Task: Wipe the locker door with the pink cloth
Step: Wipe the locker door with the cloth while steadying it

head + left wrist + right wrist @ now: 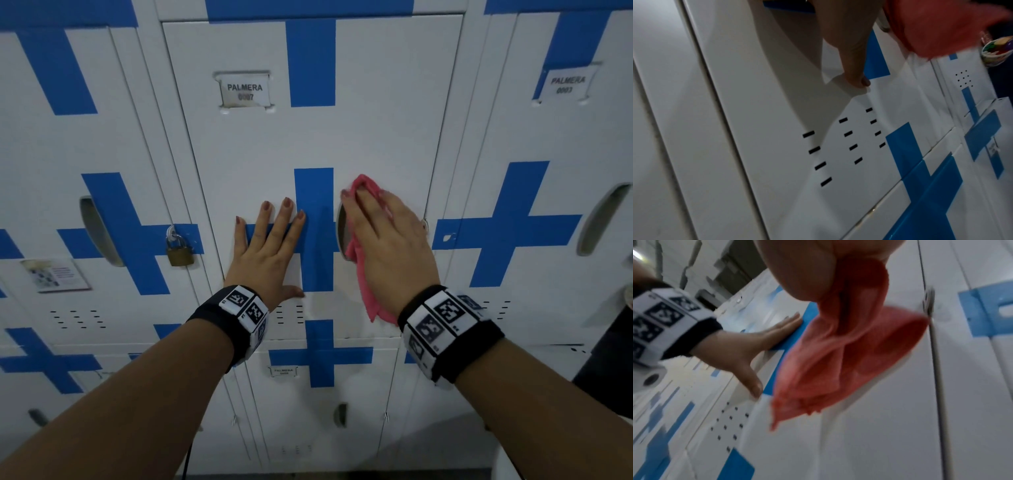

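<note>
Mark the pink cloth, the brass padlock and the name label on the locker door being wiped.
pink cloth [365, 291], head view, on the part hanging below the right hand.
brass padlock [179, 254], head view, on its body.
name label [244, 91], head view, on the printed card reading PALMERA.

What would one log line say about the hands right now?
left hand: flat on white metal locker door | right hand: pressing pink cloth to door | padlock: none on it

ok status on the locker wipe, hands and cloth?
Left hand flat on the locker door, fingers spread. Right hand presses the pink cloth over the door's handle recess. Nothing in the way.
</note>
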`<state>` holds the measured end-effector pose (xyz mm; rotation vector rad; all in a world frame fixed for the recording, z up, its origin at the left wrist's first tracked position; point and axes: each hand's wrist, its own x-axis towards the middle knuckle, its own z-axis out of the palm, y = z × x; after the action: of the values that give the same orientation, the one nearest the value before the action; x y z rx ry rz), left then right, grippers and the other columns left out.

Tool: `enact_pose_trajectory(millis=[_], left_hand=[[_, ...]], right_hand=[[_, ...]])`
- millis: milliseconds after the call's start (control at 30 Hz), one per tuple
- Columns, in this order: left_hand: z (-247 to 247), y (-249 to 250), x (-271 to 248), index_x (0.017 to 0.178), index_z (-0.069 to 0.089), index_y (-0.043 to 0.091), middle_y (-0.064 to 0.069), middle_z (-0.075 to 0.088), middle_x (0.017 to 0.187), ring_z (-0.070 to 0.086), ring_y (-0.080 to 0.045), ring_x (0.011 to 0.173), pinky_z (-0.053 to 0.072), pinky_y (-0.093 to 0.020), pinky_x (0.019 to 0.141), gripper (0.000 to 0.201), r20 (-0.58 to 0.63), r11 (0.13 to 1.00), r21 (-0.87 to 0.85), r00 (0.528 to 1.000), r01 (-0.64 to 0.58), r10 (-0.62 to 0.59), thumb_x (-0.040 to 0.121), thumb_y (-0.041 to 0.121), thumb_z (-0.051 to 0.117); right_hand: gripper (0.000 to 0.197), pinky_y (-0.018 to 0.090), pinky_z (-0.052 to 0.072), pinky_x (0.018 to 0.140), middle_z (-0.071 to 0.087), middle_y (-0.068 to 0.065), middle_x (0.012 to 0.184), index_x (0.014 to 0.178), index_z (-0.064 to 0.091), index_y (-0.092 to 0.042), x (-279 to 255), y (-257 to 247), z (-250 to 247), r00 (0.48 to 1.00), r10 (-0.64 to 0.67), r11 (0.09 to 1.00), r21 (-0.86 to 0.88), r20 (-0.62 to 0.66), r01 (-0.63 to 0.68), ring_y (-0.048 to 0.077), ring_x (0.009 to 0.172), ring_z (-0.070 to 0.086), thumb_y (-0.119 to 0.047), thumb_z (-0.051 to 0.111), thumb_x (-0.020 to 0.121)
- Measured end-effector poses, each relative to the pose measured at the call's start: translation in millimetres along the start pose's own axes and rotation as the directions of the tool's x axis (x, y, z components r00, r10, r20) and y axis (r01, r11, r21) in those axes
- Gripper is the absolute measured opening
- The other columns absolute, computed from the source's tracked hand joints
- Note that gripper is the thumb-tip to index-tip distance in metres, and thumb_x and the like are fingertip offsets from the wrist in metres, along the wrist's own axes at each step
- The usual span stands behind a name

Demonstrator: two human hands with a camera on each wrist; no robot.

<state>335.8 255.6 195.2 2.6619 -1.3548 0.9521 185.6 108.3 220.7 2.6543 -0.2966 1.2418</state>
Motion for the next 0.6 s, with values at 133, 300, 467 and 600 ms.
enact_pose_trajectory(millis=[133,300,467,600], left_hand=[[1,-1,0,0.143,-0.026,0.022,0.000,-0.038,0.148,-0.034,-0.026,0.135,-0.017,-0.054,0.105,0.143,0.000,1.000,0.009,1.000,0.002,-0.002,0.051,0.071,0.071],[1,0,0,0.143,-0.027,0.022,0.000,-0.038,0.148,-0.034,-0.026,0.135,-0.015,-0.055,0.106,0.143,-0.001,1.000,0.005,1.000,-0.001,0.001,0.051,0.071,0.072],[-1,0,0,0.141,-0.030,0.023,0.001,-0.040,0.146,-0.035,-0.025,0.135,-0.020,-0.053,0.106,0.142,0.010,1.000,0.001,1.000,0.001,-0.001,0.053,0.070,0.071],[-2,1,-1,0.141,-0.029,0.023,0.001,-0.040,0.147,-0.035,-0.025,0.135,-0.024,-0.051,0.106,0.143,0.007,1.000,-0.004,1.000,0.005,-0.005,0.052,0.070,0.072]], right_hand=[[0.067,0.052,0.011,0.115,0.019,0.005,0.156,0.150,0.011,-0.019,-5,12,9,0.995,-0.033,0.995,-0.095,0.091,0.041,0.033,0.144,0.008,-0.020,0.047,0.092],[0.063,0.054,0.007,0.115,0.017,0.001,0.157,0.150,0.012,-0.018,0,23,3,0.968,-0.185,0.953,-0.212,0.167,0.219,0.030,0.145,0.002,-0.023,0.037,0.092],[0.058,0.055,0.005,0.115,0.031,0.005,0.152,0.149,0.020,-0.015,2,27,-5,0.965,-0.204,0.928,-0.281,0.164,0.244,0.034,0.143,0.011,-0.037,0.034,0.096],[0.063,0.056,0.002,0.114,0.033,0.005,0.151,0.151,0.011,-0.017,10,21,-8,0.957,-0.193,0.909,-0.327,0.216,0.257,0.034,0.143,0.013,-0.038,0.034,0.097]])
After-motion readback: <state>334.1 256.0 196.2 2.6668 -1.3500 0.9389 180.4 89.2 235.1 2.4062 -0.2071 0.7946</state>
